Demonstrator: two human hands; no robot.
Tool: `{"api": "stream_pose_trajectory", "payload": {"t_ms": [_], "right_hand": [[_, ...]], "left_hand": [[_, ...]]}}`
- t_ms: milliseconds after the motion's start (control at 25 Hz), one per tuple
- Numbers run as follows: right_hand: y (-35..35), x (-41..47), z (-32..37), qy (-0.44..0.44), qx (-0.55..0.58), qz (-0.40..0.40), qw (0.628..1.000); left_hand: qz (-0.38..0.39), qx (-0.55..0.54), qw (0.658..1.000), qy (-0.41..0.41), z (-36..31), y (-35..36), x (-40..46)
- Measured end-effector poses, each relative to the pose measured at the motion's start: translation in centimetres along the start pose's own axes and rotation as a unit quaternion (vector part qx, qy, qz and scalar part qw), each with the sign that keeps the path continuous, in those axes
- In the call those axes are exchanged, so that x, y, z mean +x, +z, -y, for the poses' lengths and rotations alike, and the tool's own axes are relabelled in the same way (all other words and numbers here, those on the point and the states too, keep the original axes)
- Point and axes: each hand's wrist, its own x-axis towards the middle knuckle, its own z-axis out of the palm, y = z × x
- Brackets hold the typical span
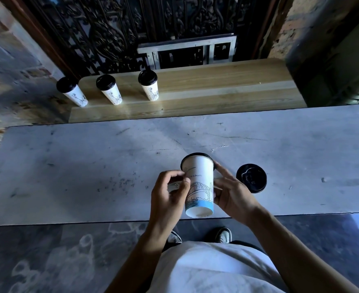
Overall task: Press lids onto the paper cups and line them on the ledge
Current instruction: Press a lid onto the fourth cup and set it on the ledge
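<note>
While three lidded cups (109, 89) wait on the wooden ledge (216, 85), both hands, left hand (170, 192) and right hand (231, 192), curl round the fourth cup (199, 185) above the table (90, 166), lid seemingly on; next, carry it over. A spare lid (251, 178) lies beside.

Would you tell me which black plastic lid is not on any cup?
The loose black plastic lid lying on the grey table, beside the right hand.

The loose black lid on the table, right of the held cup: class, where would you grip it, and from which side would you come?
Grip the loose black lid by its rim, coming from above. It lies flat on the grey table with bare surface around it, so fingers can probably pinch opposite edges. The right hand is nearest.
</note>
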Motion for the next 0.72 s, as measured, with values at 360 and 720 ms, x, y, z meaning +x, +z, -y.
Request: {"api": "stream_pose_trajectory", "payload": {"t_ms": [360, 720], "right_hand": [[0.7, -0.4, 0.4, 0.010, -0.017, 0.005, 1.000], [0.7, -0.1, 0.4, 0.008, -0.044, -0.004, 0.999]], "left_hand": [[-0.002, 0.075, 0.990, 0.118, 0.7, -0.1, 0.4], [-0.002, 0.038, 0.998, 0.053, 0.9, 0.4, 0.3]]}}
